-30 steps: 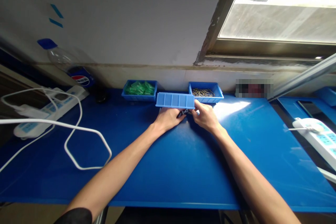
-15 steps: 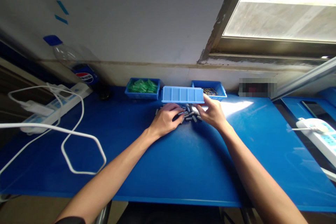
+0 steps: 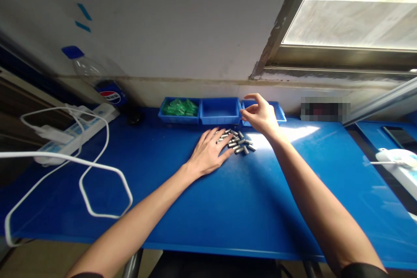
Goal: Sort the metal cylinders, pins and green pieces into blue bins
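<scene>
My left hand (image 3: 210, 153) lies with its fingers spread over the left part of a loose pile of short, shiny dark metal cylinders (image 3: 241, 141) on the blue table. Some of the cylinders are hidden beneath the fingers. Behind the pile, a small blue bin (image 3: 220, 120) stands upright with a bare inside. My right hand (image 3: 261, 114) is raised beside that bin's right end, in front of another blue bin (image 3: 280, 115). Its thumb and fingers are apart, holding nothing. This hand blocks most of the right bin, so its contents are hidden.
A left-hand bin (image 3: 179, 119) holds green plastic pieces. Further left stand a cola bottle (image 3: 110, 92) and a white power strip (image 3: 61, 139) with a looping white cable (image 3: 100, 215). Another power strip (image 3: 399, 165) and a phone (image 3: 399, 137) lie at the right.
The middle bin, earlier tipped toward the wall in my right hand, now stands upright between the others. My right hand has let go and risen. My left fingers have spread over the cylinders.
</scene>
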Demonstrator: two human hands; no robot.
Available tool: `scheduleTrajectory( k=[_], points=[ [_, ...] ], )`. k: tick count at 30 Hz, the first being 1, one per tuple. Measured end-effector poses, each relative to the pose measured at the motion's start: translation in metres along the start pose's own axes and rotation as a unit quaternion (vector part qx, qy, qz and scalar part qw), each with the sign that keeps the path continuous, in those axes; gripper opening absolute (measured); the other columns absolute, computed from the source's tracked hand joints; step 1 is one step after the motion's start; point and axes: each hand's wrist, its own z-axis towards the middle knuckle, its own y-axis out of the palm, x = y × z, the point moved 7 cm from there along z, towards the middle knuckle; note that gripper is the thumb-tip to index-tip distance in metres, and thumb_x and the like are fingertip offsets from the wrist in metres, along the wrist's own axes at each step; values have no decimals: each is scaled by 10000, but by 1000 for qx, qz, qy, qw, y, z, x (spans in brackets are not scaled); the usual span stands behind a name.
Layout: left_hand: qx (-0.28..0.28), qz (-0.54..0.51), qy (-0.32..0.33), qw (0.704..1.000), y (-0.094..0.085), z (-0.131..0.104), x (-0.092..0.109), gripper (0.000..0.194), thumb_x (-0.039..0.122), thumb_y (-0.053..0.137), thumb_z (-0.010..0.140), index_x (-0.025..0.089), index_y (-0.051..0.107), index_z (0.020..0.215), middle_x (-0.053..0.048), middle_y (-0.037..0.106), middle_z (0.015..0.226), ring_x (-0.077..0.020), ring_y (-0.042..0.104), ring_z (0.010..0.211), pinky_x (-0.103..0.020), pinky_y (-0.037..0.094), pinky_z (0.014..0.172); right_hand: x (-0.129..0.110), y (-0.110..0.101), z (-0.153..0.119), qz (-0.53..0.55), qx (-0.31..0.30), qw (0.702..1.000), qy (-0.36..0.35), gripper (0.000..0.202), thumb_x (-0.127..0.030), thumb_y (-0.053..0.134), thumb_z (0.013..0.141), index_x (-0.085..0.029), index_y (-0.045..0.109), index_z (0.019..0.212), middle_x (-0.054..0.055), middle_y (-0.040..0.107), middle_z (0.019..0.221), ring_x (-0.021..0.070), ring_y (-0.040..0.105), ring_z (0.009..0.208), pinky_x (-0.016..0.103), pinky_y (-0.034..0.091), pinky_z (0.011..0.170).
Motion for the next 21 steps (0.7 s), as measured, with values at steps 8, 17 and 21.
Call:
scheduleTrajectory(
  k=[8,17,21],
  points=[
    [44,-1,29,999,2,19,19,523,501,502,1076,172,628,1463,-153,614,1531,-336,539,1431,-504,448,1190,4,-23,-40,22,53,998,-17,258,-352,673,854,-234,717,1080,50,785,842,247,767,744,367,598,729],
    [152,90,-20,984,-32,46,-3,449,114,511,1011,156,663,1432,-164,708,1345,-321,633,1150,-475,548,992,24,14,-53,-285,-115,951,-19,407,-286,556,961,-252,737,1324,85,790,811,283,753,747,355,525,706],
    [174,70,-8,982,-41,59,-13,399,40,474,993,151,753,1257,-110,778,1104,-263,651,1032,-397,573,939,26,26,-50,-367,-123,922,-17,449,-324,531,1004,-267,672,1427,141,816,954,321,783,837,386,553,758]
  ],
)
